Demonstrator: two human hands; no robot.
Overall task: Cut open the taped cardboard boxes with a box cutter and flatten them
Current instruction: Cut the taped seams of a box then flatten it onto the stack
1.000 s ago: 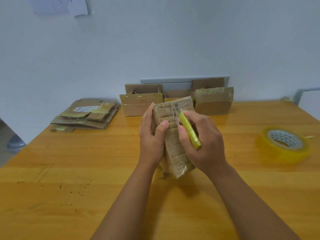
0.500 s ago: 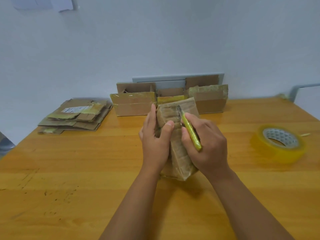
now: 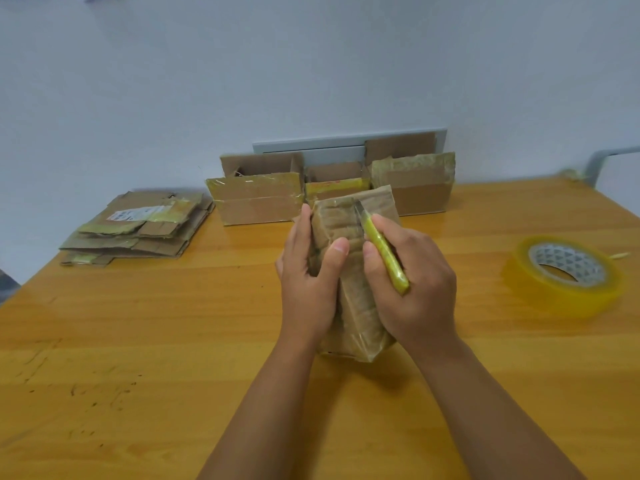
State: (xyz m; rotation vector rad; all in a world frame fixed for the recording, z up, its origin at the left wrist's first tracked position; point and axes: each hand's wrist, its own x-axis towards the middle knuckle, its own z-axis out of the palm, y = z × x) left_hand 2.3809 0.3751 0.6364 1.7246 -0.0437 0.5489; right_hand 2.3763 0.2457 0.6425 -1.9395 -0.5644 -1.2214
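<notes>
Box (image 3: 353, 271), wrapped in tape, stands on end on the counter (image 3: 138, 341) between your hands. Behind it a row of boxes (image 3: 259, 202) lines the wall, some with flaps up; what they hold is hidden. Flattened cardboard (image 3: 138, 226) is stacked far left. A tape roll (image 3: 564, 275) lies well to the right. Your left hand (image 3: 308, 278) grips the box's side, thumb across its face. Your right hand (image 3: 412, 289) pinches the yellow cutter (image 3: 382, 251), blade at the box's upper edge.
</notes>
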